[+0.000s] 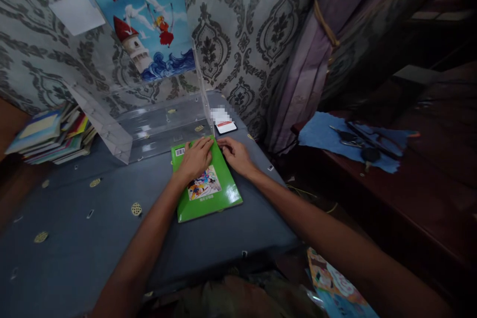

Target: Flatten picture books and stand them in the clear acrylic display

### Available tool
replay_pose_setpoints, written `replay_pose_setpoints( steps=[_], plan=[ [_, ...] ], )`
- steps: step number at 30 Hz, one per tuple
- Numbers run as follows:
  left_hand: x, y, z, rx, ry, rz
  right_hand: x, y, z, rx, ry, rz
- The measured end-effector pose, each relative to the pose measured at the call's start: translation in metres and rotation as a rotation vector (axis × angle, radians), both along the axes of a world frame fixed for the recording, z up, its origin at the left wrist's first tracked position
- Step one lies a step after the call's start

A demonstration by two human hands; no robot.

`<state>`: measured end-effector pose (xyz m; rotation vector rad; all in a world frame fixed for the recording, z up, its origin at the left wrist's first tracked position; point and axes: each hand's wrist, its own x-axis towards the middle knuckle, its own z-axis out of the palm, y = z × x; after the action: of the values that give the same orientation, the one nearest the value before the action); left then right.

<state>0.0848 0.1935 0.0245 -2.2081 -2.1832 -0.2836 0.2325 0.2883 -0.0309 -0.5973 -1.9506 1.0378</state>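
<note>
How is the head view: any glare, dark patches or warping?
Head view: glare streaks on the clear acrylic stand; right side around the blue cloth sinks into shadow; wide-angle bending at the edges; green book under the left hand is sharp.

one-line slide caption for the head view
Left hand and right hand touch a green book before a clear acrylic stand.

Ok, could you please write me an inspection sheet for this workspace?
Surface: cloth-covered table, dark grey with small pale motifs.
Job's things: green book lying flat, clear box open behind it.
Clutter: stack of books at left; small white item beside the box.
Grips: left hand flat on the book; right hand at its top edge, hold unclear.
Cables: one thin yellowish strand on the floor.
Surroundings: patterned wallpaper, tied curtain, blue cloth on dark bench.
</note>
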Motion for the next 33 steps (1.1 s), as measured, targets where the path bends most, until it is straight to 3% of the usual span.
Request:
replay_pose_setpoints(
  steps=[16, 23, 33],
  plan=[
    [-0.002, -0.004, -0.001, 0.051, -0.062, -0.100, -0.001, 0.002, 0.000, -0.014, 0.007, -0.011],
    [-0.002, -0.017, 0.006, -0.038, -0.134, -0.186, -0.001, 0.004, -0.004, -0.021, 0.012, -0.005],
    [0.012, -0.029, 0.005, 0.015, -0.090, -0.256, -0.001, 0.004, -0.004, -0.049, 0.016, 0.001]
  ],
)
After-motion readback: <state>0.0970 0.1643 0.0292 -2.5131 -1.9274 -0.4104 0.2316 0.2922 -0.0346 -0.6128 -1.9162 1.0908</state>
